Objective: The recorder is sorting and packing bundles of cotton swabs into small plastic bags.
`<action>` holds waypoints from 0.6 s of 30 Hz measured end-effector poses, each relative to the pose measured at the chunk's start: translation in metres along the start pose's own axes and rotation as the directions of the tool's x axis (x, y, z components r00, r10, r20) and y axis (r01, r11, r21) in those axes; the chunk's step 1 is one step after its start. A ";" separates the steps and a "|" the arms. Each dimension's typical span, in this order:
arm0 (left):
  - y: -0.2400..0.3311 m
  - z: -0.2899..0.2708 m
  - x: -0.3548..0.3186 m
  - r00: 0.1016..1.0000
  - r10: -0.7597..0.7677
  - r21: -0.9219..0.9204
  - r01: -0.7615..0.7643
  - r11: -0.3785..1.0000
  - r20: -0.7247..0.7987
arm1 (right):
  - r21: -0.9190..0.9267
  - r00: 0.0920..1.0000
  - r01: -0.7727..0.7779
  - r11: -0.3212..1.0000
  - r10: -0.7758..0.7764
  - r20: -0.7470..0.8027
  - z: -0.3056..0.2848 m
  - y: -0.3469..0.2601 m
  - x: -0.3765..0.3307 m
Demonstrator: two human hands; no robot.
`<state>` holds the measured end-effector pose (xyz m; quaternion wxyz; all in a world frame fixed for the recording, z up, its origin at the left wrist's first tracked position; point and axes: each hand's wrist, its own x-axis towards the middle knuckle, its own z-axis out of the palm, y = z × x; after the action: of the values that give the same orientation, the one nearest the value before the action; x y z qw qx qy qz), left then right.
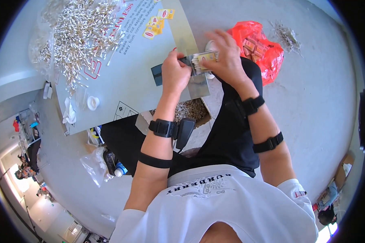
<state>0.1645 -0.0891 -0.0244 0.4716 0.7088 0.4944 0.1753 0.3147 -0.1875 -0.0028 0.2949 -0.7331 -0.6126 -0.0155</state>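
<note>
My left hand [176, 72] is closed round a small pack of cotton swabs [198, 64], its fingers pinched at the left end. White swab tips show in a row beside a yellow label card [211, 56]. A dark, flat piece [156, 75] sticks out left of my left hand; whether it belongs to the pack I cannot tell. At the pack's other end is my right hand [228, 60], its thumb against the yellow card. Its other fingers stretch up and apart, slightly blurred.
A large heap of loose cotton swabs [79, 36] covers the table's far left. Several yellow label cards [160, 23] lie at its far edge, and a white round lid [93, 103] nearer. A swab-filled carton [207, 117] stands below; a red plastic bag [273, 60] sits on the floor.
</note>
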 end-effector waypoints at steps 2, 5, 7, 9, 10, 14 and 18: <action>0.006 0.002 -0.003 1.000 -0.002 -0.051 0.001 0.999 -0.031 | 0.635 0.724 -0.442 0.634 0.670 -0.166 0.012 0.007 -0.014; 0.026 -0.003 -0.013 0.986 -0.161 -0.295 0.166 0.941 0.040 | 0.827 0.418 -0.512 -0.233 0.774 0.476 0.018 -0.013 -0.040; 0.015 0.004 -0.012 0.999 -0.053 -0.324 0.050 0.945 -0.001 | 0.806 0.266 -0.424 -0.412 0.794 0.546 0.028 -0.033 -0.040; 0.010 0.011 -0.009 0.999 -0.025 -0.267 0.017 0.964 -0.026 | 0.845 0.269 -0.403 -0.352 0.837 0.477 0.036 -0.044 -0.032; 0.008 0.014 -0.009 0.999 0.004 -0.209 -0.014 0.978 -0.048 | 0.878 0.286 -0.333 -0.345 0.850 0.442 0.040 -0.046 -0.028; 0.012 0.023 -0.006 0.992 0.124 -0.135 -0.121 0.983 0.012 | 0.919 0.315 -0.198 -0.340 0.866 0.388 0.048 -0.026 -0.024; 0.030 0.021 -0.009 0.984 0.085 -0.323 -0.029 0.946 0.160 | 0.963 0.321 -0.133 -0.233 0.909 0.264 0.043 -0.005 -0.019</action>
<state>0.1913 -0.1094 -0.0074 0.6157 0.6495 0.3963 0.2050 0.2906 -0.1841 -0.0434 0.8084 -0.5045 0.1160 0.2804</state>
